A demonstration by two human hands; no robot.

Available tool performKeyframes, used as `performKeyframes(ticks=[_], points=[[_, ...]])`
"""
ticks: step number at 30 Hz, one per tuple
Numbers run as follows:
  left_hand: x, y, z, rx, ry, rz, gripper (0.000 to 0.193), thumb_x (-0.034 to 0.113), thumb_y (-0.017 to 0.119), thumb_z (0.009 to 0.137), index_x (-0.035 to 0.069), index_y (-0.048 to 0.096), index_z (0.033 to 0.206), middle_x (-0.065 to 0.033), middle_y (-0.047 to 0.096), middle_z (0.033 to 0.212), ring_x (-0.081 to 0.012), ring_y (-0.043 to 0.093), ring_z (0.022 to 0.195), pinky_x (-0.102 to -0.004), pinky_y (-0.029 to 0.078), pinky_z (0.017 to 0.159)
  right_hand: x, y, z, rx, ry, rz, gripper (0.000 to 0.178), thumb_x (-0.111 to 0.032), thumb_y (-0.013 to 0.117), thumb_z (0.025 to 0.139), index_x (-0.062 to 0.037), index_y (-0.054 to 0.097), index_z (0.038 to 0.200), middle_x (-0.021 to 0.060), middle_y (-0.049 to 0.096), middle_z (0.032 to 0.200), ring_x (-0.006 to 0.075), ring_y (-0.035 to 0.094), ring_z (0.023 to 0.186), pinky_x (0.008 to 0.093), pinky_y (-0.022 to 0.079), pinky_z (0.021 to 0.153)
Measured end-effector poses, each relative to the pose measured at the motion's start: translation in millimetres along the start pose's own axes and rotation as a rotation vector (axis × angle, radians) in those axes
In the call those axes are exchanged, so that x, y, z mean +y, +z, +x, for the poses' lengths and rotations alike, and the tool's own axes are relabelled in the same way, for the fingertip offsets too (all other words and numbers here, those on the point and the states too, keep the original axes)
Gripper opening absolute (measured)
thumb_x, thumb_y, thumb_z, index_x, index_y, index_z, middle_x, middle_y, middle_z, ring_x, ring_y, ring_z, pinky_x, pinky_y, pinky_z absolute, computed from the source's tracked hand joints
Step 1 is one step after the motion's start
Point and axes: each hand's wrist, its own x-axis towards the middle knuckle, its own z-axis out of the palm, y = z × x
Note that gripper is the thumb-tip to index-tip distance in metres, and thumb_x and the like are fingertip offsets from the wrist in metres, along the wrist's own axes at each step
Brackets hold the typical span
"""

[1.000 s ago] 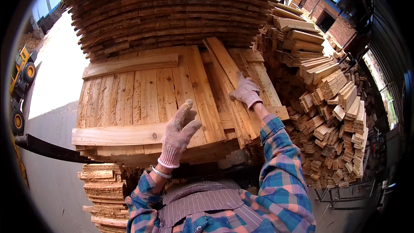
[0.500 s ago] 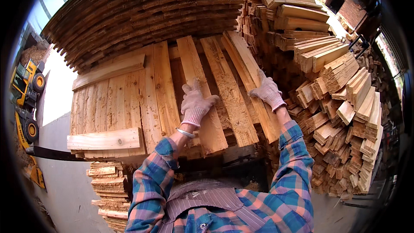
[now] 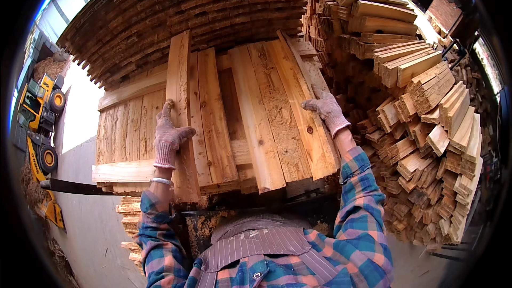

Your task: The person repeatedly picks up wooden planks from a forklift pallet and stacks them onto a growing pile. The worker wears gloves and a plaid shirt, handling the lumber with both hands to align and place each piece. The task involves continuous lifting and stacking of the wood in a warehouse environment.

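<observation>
My left hand (image 3: 172, 136), in a pale knit work glove, grips a long wooden plank (image 3: 180, 77) along its left edge, with the thumb across its face. This plank lies raised over the neighbouring boards and juts toward me. On the right, my right hand (image 3: 328, 113), gloved alike, closes round the outer side of another plank (image 3: 305, 77) that leans at the edge of the row. Between my hands lie two flat planks (image 3: 216, 122) on the left and a close-set group (image 3: 280, 117) on the right, with a gap between them. My right fingertips are partly hidden.
Left of my hands, boards lie under crosspieces (image 3: 125, 170). A tall stack of planks (image 3: 213, 8) rises behind. Heaped cut boards (image 3: 426, 149) fill the right side, and a lower stack (image 3: 130, 218) stands at left. A yellow loader (image 3: 40, 128) is parked far left.
My left hand has moved left from a middle plank to a different, raised plank. The right-hand planks now sit closer together. My right hand stays by the outer plank.
</observation>
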Motion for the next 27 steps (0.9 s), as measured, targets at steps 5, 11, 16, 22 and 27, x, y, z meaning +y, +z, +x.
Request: performKeyframes(ticks=[5, 11, 16, 22, 27], points=[[-21.4, 6.1, 6.8, 0.045, -0.286, 0.622, 0.091, 0.029, 0.084, 0.062, 0.027, 0.038, 0.140, -0.0115, 0.042, 0.137, -0.0369, 0.056, 0.113, -0.0490, 0.053, 0.083, 19.7, 51.4, 24.9, 0.072, -0.072, -0.511, 0.078, -0.003, 0.067, 0.079, 0.0123, 0.025, 0.142, 0.0225, 0.068, 0.099, 0.0240, 0.069, 0.089, 0.0271, 0.055, 0.077], [-30.3, 6.8, 3.4, 0.107, -0.287, 0.562, 0.086, 0.030, 0.080, 0.067, 0.027, 0.037, 0.141, -0.0104, 0.044, 0.136, -0.0382, 0.057, 0.111, -0.0513, 0.052, 0.082, -27.5, 27.3, -6.1, 0.167, 0.042, -1.020, 0.087, -0.032, 0.076, 0.072, -0.0071, 0.037, 0.145, 0.0270, 0.054, 0.129, 0.0358, 0.053, 0.121, 0.0408, 0.043, 0.101], [-25.4, 12.8, 10.7, 0.081, -0.219, 0.564, 0.086, 0.035, 0.080, 0.071, 0.024, 0.035, 0.143, -0.0142, 0.046, 0.136, -0.0341, 0.058, 0.113, -0.0472, 0.054, 0.082, 29.7, 14.9, 25.0, 0.355, -0.076, -1.287, 0.056, -0.054, 0.051, 0.089, -0.0264, 0.048, 0.138, 0.0256, 0.038, 0.143, 0.0417, 0.048, 0.123, 0.0433, 0.043, 0.101], [-42.6, 28.0, 28.8, 0.016, 0.058, -0.400, 0.092, 0.014, 0.083, 0.072, 0.004, 0.030, 0.146, -0.0182, 0.043, 0.142, -0.0248, 0.062, 0.105, -0.0347, 0.057, 0.077, -28.7, 35.9, 1.6, 0.179, -0.058, -1.211, 0.060, -0.043, 0.058, 0.090, -0.0137, 0.044, 0.141, 0.0268, 0.057, 0.122, 0.0373, 0.055, 0.113, 0.0423, 0.044, 0.096], [113.8, 140.5, -17.7, -0.218, 0.277, -0.641, 0.075, 0.030, 0.069, 0.087, -0.005, 0.033, 0.143, -0.0195, 0.041, 0.146, -0.0269, 0.043, 0.132, -0.0297, 0.036, 0.106, -17.6, 88.0, 4.5, 0.024, -0.513, -0.302, 0.063, -0.027, 0.063, 0.090, -0.0184, 0.037, 0.147, 0.0192, 0.064, 0.116, 0.0186, 0.063, 0.100, 0.0350, 0.052, 0.076]])
